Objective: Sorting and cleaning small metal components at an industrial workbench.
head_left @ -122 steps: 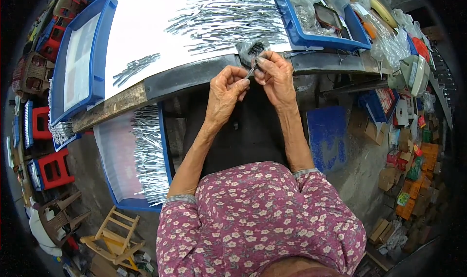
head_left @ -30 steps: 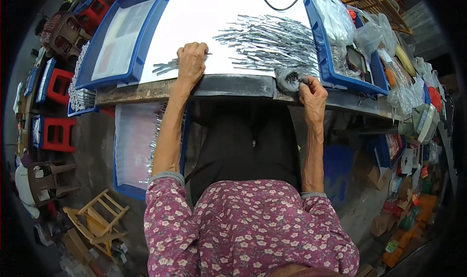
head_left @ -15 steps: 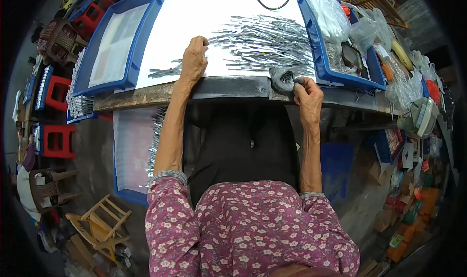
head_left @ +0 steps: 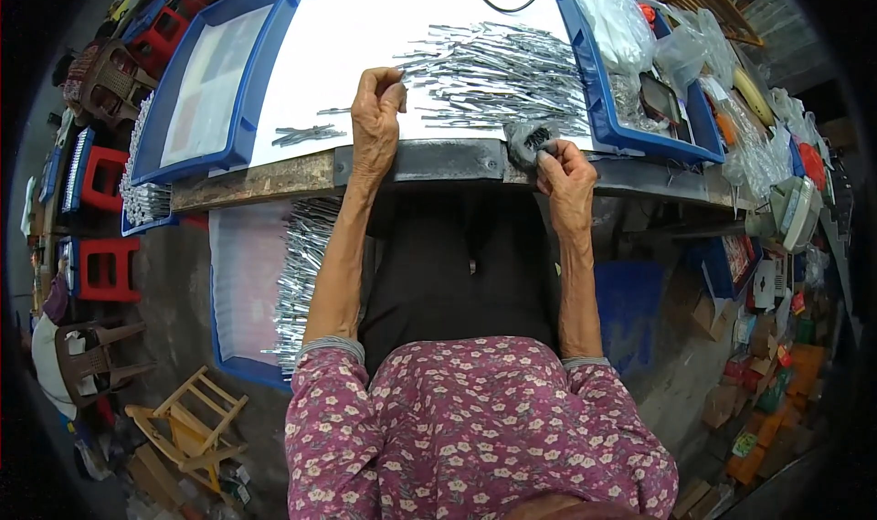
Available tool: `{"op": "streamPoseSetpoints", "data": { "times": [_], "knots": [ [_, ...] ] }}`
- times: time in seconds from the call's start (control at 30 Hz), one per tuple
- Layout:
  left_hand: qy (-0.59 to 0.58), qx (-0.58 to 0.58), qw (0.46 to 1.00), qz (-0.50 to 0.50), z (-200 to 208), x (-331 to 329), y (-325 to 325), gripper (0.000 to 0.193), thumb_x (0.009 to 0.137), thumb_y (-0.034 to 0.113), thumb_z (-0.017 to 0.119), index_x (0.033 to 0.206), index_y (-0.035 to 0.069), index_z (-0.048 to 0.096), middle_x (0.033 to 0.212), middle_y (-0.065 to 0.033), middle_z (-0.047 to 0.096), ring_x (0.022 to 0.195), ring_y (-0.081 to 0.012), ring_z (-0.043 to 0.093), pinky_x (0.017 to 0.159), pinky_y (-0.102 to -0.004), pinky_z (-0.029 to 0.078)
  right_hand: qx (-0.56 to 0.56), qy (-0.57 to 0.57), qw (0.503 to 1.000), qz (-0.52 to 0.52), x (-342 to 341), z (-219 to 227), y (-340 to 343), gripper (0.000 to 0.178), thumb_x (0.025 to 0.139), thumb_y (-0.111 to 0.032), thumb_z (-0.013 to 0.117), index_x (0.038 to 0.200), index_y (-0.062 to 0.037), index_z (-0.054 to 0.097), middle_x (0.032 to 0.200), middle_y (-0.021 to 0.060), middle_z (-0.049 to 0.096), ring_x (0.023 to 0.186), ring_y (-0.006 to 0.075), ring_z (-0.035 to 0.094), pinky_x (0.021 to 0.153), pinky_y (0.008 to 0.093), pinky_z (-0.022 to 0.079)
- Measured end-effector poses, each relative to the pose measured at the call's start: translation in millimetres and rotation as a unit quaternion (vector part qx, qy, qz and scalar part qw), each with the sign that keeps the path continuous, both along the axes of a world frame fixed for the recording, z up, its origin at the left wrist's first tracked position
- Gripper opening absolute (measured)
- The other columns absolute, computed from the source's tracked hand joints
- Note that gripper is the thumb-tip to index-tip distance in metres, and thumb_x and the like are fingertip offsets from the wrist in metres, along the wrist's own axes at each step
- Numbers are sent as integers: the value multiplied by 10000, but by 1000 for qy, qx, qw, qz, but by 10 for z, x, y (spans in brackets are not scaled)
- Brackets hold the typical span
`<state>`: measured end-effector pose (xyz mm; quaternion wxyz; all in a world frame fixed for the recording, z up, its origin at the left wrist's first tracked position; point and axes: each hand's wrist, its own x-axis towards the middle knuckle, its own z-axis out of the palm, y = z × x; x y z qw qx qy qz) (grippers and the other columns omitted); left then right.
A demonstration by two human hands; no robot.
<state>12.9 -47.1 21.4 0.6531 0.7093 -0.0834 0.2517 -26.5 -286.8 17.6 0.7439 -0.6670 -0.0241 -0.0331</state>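
Observation:
A wide pile of thin, silvery-grey metal strips lies on the white tabletop. At its left end is my left hand, fingers curled into a pinch beside the strip tips; what is between them is hidden. A few separate strips lie to the left of that hand. By the table's front edge sits a small clear plastic bag with dark little pieces in its mouth. My right hand is closed in a pinch at the bag's right side, and whatever it holds is too small to make out.
Blue trays flank the work surface: a paper-lined one at left, another at right filled with plastic bags. A dark metal edging runs along the table front. Below left, a blue bin holds more strips. A black cable curves across the back.
My left hand has shifted slightly right and its fingers have turned toward the pile. My right hand has moved a little left, closer over the bag's mouth.

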Motion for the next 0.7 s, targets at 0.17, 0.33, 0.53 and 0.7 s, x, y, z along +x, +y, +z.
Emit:
{"op": "streamPoseSetpoints", "data": {
  "times": [0.17,0.33,0.53,0.7],
  "knots": [
    [9,5,1000,-18,-80,-8,104,90,866,72,489,935,15,498,741,-27,509,672,-98,478,629,-228,422,-7,4,1000,8,-12,-50,1,94,820,-59,541,883,7,519,626,-19,439,499,38,373,438,172,295],
    [14,-42,999,-23,-9,3,279,104,864,70,500,947,7,506,783,-43,526,703,-115,496,694,-255,435,-20,0,1000,20,-4,-81,29,90,822,-61,536,878,8,520,629,-18,443,499,37,376,436,172,298],
    [-47,-306,943,-120,8,77,285,163,858,98,543,968,-10,489,792,-44,512,706,-114,490,673,-229,411,-26,6,999,22,-25,-34,96,91,821,-64,539,869,12,523,639,-17,455,505,36,385,439,169,306],
    [-32,-322,938,-122,-92,105,255,220,836,135,584,979,-12,502,796,-44,514,722,-110,488,685,-219,406,-15,4,1000,24,-59,-42,79,99,821,-62,538,877,18,521,642,-13,457,506,36,386,439,168,309]
  ]
}}
